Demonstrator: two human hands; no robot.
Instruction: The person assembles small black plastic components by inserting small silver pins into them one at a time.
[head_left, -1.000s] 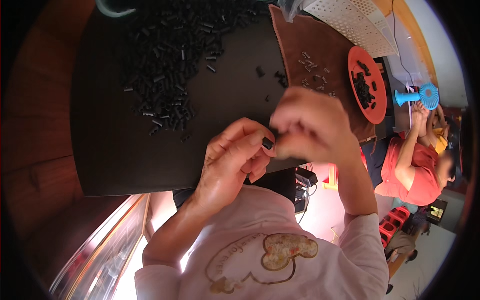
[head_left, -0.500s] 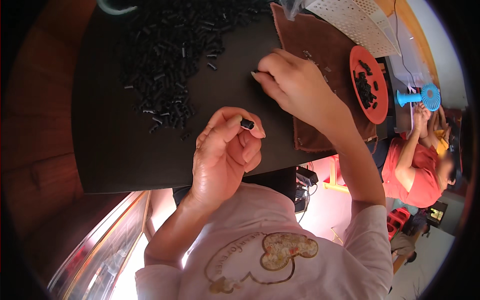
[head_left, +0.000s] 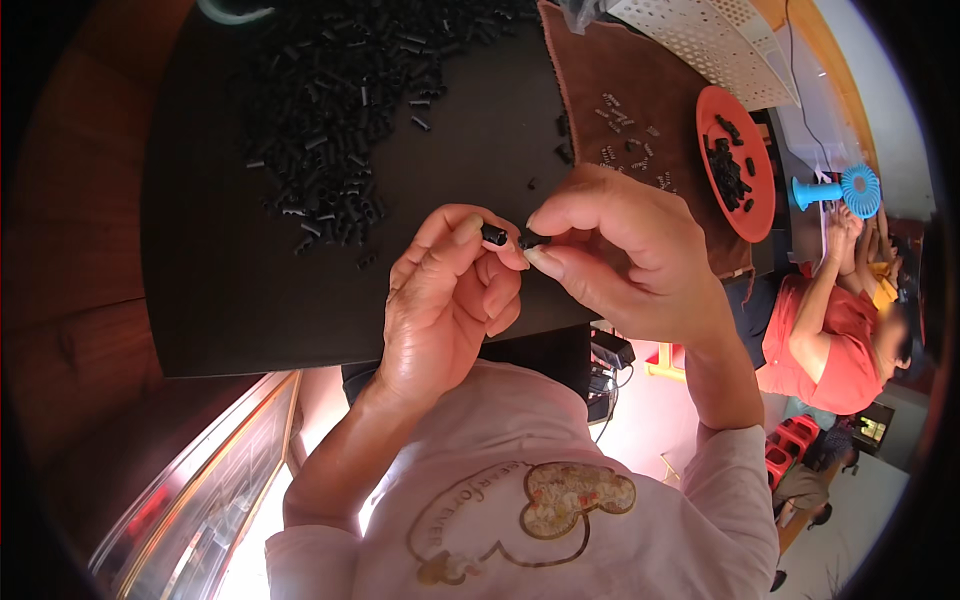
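Observation:
Between thumb and index finger, my left hand (head_left: 440, 290) pinches a short black tube (head_left: 494, 235) with its open end turned right. Just to its right, my right hand (head_left: 640, 255) holds a small black part (head_left: 530, 239) in a thumb and finger pinch. The two pieces are close together; whether they touch I cannot tell. A large heap of similar black tubes (head_left: 340, 120) covers the far left of the dark table (head_left: 230, 320). Small metal springs (head_left: 612, 112) lie scattered on a brown cloth (head_left: 590, 60) beyond my right hand.
An orange-red plate (head_left: 762, 200) on the right holds several black pieces. A white perforated basket (head_left: 710, 50) stands at the far right. Beyond the plate are a blue handheld fan (head_left: 850, 191) and a person in a red shirt (head_left: 820, 345).
My right hand has come back from the tabletop near the cloth toward my left hand, now with a small black part in its fingers. The left hand stays nearly still with its tube.

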